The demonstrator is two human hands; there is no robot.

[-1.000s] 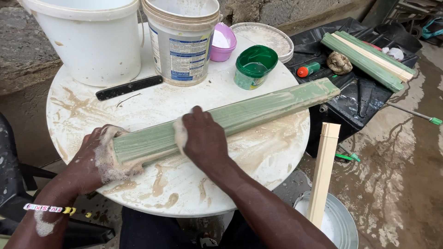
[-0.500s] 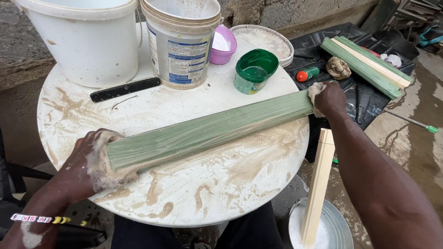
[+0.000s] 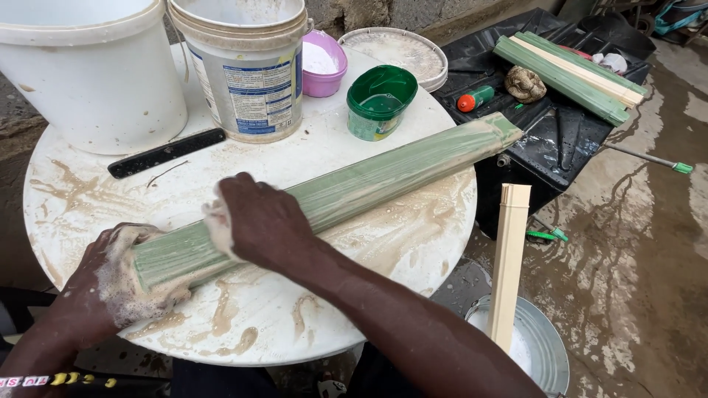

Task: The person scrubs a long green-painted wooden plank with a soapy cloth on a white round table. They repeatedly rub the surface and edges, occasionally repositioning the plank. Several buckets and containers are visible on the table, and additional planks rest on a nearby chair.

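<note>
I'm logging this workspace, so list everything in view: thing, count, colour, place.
green bundle: 1, green, lying across the table
table: 1, white, round, smeared
buckets: 2, white, table's far side
black bar: 1, black, before the buckets
green tub: 1, green, far right of table
pink bowl: 1, pink, behind the tub
pale strip: 1, cream, standing in a metal basin
black sheet: 1, black, right, holding more bundles
left hand: 1, soapy, gripping the bundle's near end
right hand: 1, pressing on the bundle

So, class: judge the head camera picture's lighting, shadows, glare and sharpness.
Head view: soft, even daylight with faint shadows; mild sheen on the wet floor; the green slat bundle, right hand and soapy left hand look sharp, with no obvious blur.
</note>
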